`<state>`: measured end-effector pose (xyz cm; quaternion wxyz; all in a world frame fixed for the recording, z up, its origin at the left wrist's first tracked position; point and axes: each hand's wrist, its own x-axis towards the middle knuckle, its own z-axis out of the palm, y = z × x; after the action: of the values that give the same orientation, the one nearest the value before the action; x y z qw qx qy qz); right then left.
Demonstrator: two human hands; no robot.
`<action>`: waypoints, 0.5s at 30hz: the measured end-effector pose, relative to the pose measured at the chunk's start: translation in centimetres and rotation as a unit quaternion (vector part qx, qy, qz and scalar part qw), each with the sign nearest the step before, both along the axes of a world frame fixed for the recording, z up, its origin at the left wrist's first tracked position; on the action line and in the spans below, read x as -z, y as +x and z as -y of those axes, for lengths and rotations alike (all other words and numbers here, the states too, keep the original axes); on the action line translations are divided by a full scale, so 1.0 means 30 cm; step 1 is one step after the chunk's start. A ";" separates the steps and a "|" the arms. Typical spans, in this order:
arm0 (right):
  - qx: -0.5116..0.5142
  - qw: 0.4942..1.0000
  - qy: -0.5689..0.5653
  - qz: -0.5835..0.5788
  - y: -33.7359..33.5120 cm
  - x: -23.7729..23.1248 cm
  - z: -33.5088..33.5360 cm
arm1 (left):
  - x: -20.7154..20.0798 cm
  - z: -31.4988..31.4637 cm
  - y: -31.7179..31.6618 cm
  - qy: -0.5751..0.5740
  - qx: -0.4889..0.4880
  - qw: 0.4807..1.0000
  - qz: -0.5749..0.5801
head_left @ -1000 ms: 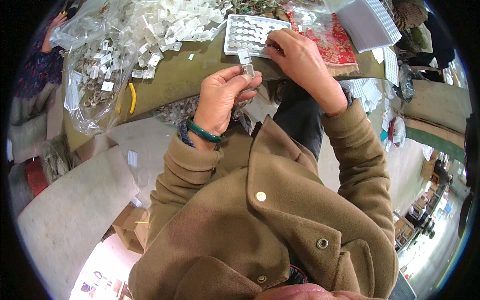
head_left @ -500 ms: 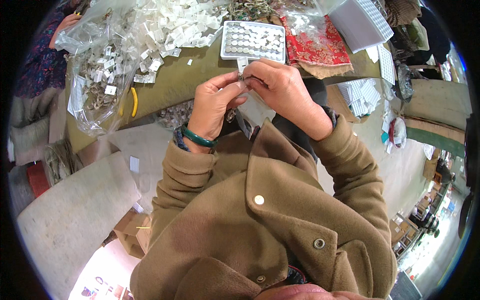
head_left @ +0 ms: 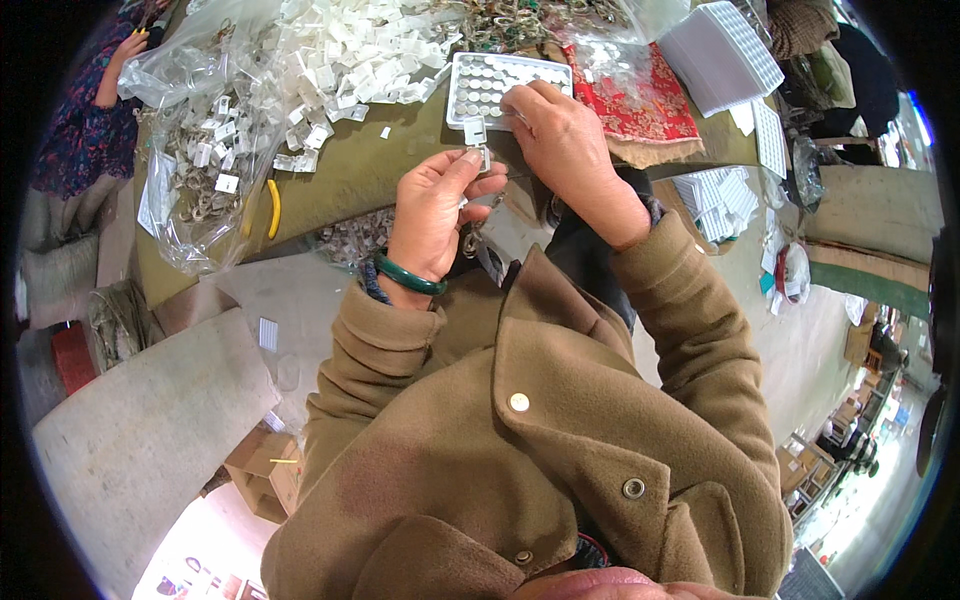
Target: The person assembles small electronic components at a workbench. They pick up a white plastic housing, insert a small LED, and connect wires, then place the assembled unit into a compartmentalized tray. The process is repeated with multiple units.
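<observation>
My left hand [head_left: 425, 215], with a dark green bangle at the wrist, pinches a small white tag [head_left: 474, 130] between thumb and fingers. A small clear piece hangs at the tag's lower end, partly covered by the fingertips. A metal clasp or chain [head_left: 472, 240] dangles below that hand. Over the right part of a shallow white tray [head_left: 452, 100], my right hand [head_left: 568, 140] has its fingers bent together at the discs. Rows of small whitish round discs [head_left: 483, 84] lie in the tray. Whatever sits between the right fingertips is hidden.
Left of the tray spreads a heap of white tags [head_left: 350, 55], beside a clear plastic bag [head_left: 205, 185] of tagged pieces. A yellow-handled tool [head_left: 273, 208] lies near the table edge. Red patterned cloth [head_left: 650, 105] and stacked white trays [head_left: 712, 60] are at right. Another person's hand [head_left: 130, 46] shows far left.
My hands were together at the tag. The right has moved away, up and over the disc tray. My left hand still holds the tag, which is now more exposed.
</observation>
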<state>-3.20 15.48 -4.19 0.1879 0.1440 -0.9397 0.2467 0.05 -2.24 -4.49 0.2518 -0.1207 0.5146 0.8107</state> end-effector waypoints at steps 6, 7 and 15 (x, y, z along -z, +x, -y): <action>-0.009 0.998 -0.058 -0.012 -0.001 -0.023 -0.009 | 0.000 -0.010 0.001 0.019 -0.012 1.000 0.004; -0.006 0.995 -0.096 -0.007 0.002 -0.033 -0.009 | -0.002 -0.013 0.001 0.023 -0.018 0.999 0.013; -0.079 0.962 -0.259 0.027 0.124 -0.031 0.008 | -0.002 -0.015 0.032 -0.005 0.016 1.000 -0.026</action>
<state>0.53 15.24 -3.27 0.1731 0.1577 -0.8341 0.4994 1.00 -1.78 -4.42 0.2507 -0.0928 0.5271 0.8067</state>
